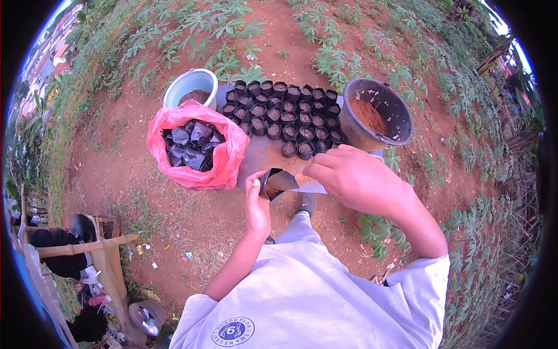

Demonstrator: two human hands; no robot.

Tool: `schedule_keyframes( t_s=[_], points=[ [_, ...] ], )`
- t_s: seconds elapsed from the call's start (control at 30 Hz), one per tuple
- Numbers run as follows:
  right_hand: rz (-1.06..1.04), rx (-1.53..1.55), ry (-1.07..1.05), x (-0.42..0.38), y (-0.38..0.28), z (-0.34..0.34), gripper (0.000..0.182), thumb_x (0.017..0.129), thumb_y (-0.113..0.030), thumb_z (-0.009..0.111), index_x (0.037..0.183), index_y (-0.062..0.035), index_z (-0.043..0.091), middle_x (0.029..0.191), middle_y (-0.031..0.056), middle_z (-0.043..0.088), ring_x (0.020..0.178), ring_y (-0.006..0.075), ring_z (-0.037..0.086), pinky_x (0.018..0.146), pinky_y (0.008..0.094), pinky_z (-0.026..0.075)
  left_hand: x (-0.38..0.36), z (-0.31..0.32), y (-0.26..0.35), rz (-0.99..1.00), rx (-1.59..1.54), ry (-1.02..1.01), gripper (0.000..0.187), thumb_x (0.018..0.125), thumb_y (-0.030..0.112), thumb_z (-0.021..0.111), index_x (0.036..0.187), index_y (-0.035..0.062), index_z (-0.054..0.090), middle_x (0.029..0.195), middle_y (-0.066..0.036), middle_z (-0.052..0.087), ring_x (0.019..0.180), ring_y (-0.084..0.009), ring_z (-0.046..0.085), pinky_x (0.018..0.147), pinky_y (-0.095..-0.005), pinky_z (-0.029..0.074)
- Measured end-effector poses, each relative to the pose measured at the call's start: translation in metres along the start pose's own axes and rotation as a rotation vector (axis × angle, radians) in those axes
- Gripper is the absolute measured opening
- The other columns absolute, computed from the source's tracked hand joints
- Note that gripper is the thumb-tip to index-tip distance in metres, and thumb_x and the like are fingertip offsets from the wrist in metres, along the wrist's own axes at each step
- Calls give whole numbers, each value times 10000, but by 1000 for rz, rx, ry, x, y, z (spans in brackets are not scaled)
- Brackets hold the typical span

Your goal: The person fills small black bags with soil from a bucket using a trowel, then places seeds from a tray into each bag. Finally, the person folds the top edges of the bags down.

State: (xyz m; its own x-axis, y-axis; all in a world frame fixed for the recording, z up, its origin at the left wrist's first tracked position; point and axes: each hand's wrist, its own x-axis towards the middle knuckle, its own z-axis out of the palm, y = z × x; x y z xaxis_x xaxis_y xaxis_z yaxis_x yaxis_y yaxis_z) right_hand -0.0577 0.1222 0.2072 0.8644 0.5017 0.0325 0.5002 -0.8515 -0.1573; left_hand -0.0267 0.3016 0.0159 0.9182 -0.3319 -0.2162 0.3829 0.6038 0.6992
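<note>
My left hand [256, 208] is closed around a small black plastic planting bag [264, 187], holding it tilted with its mouth open above the near edge of the table. Some brown soil shows inside the bag. My right hand [357, 179] is closed on a trowel; its metal blade [283, 181] reaches into the mouth of the bag, while the handle is hidden by my fingers. Beyond my hands, several black planting bags filled with soil [289, 116] stand upright in rows on the table [256, 157]. Loose orange soil lies on the tabletop near the trowel.
A pink plastic sack [232, 152] full of folded black bags sits at the left. Behind it is a light blue bucket [214, 81] with dark soil. A black bucket [401, 119] with orange soil stands at the right. Leafy plants [337, 64] grow around; a bamboo structure [87, 245] is lower left.
</note>
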Motion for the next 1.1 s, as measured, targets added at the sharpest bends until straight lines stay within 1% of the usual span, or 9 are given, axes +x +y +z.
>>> schedule_keyframes(
  t_s=[0.03, 0.1, 0.27, 0.53, 0.6, 0.73, 0.8, 1.03, 1.1],
  points=[
    [6, 7, -3, -1, 2, 3, 197, 760, -95, 566, 951, -53, 590, 840, 62, 580, 815, 231, 603, 745, 333, 451, 1, 1, -2, 6, 2, 1, 304, 987, 292, 413, 1181, 62, 455, 1161, -75, 530, 1106, -164, 509, 976, -330, 392],
    [5, 4, -14, -6, 5, 7, 279, 766, -89, 571, 1040, -43, 597, 854, 63, 574, 786, 242, 567, 725, 364, 434, 2, 3, -7, 1, 41, -3, 295, 987, 283, 414, 1179, 63, 455, 1162, -76, 530, 1101, -163, 510, 972, -328, 393],
    [-27, -68, -13, -12, 18, 15, 276, 764, -124, 559, 1026, -44, 593, 839, 45, 558, 792, 202, 558, 725, 332, 420, 13, 19, -18, -25, 79, -40, 269, 984, 235, 405, 1171, 68, 503, 1167, -56, 499, 1126, -156, 475, 1000, -328, 353],
    [52, -81, 14, -40, 69, 3, 269, 763, -130, 554, 1017, -49, 590, 841, 39, 547, 808, 197, 554, 732, 334, 421, 44, 47, -52, -76, 127, -25, 273, 1002, 250, 392, 1182, 58, 462, 1141, -74, 542, 1077, -166, 528, 967, -334, 405],
    [52, -103, 38, -49, 90, 6, 161, 734, -131, 584, 884, -73, 575, 826, 25, 552, 827, 179, 579, 747, 311, 436, 51, 63, -59, -98, 124, -47, 276, 1002, 250, 391, 1183, 55, 463, 1144, -76, 540, 1082, -167, 524, 972, -336, 401],
    [69, -95, 67, -67, 126, 5, 156, 734, -132, 587, 880, -77, 575, 821, 26, 553, 824, 179, 581, 743, 312, 436, 69, 90, -78, -136, 122, -78, 282, 1003, 249, 389, 1184, 48, 469, 1142, -78, 530, 1090, -164, 509, 981, -335, 388],
    [93, -82, 14, -77, 141, 1, 268, 762, -136, 561, 1017, -61, 594, 835, 24, 540, 818, 188, 554, 740, 324, 429, 75, 103, -85, -159, 128, -86, 287, 999, 258, 389, 1173, 52, 487, 1145, -66, 527, 1100, -157, 501, 983, -330, 381],
    [94, -101, 8, -107, 185, -2, 246, 759, -141, 565, 993, -69, 591, 837, 17, 537, 812, 170, 550, 742, 321, 430, 102, 142, -120, -127, 300, -133, 313, 994, 277, 383, 1189, 61, 499, 1181, -52, 506, 1125, -152, 486, 988, -338, 380],
    [112, -84, 14, -116, 197, -10, 254, 761, -139, 561, 1005, -76, 593, 847, 19, 539, 813, 174, 549, 743, 321, 428, 107, 155, -129, -173, 224, -121, 290, 998, 256, 387, 1172, 54, 501, 1153, -51, 503, 1118, -150, 474, 992, -321, 366]
  ],
)
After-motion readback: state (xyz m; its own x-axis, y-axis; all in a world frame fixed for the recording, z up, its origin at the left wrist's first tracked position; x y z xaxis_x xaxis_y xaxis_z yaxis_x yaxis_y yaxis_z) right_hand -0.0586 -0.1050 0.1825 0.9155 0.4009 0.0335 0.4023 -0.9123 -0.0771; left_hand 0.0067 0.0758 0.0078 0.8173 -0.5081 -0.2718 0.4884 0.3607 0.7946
